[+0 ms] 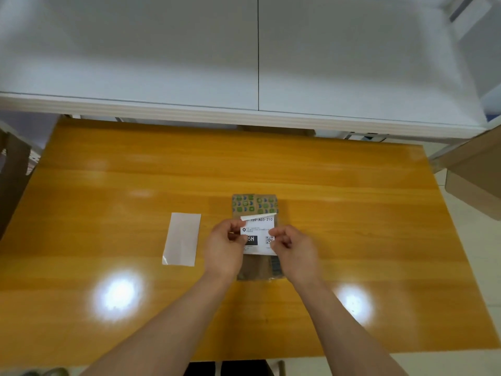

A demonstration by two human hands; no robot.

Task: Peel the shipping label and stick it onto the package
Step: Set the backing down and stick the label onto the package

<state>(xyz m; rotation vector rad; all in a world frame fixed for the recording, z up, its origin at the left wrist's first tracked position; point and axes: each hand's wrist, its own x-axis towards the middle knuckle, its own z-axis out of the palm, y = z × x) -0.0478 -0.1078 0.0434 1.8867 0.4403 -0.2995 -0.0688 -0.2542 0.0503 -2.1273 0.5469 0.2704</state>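
Observation:
A white shipping label with black print and a QR code hangs just over a small brown package that has a green and blue pattern at its far end. My left hand pinches the label's left edge and my right hand pinches its right edge. The label's top edge curls over. A blank white backing sheet lies flat on the table to the left of my hands. The near part of the package shows between my wrists.
The orange wooden table carries two bright light reflections near its front edge. A white cabinet stands behind the table. Cardboard boxes sit off the table's right side, and brown cardboard stands at its left.

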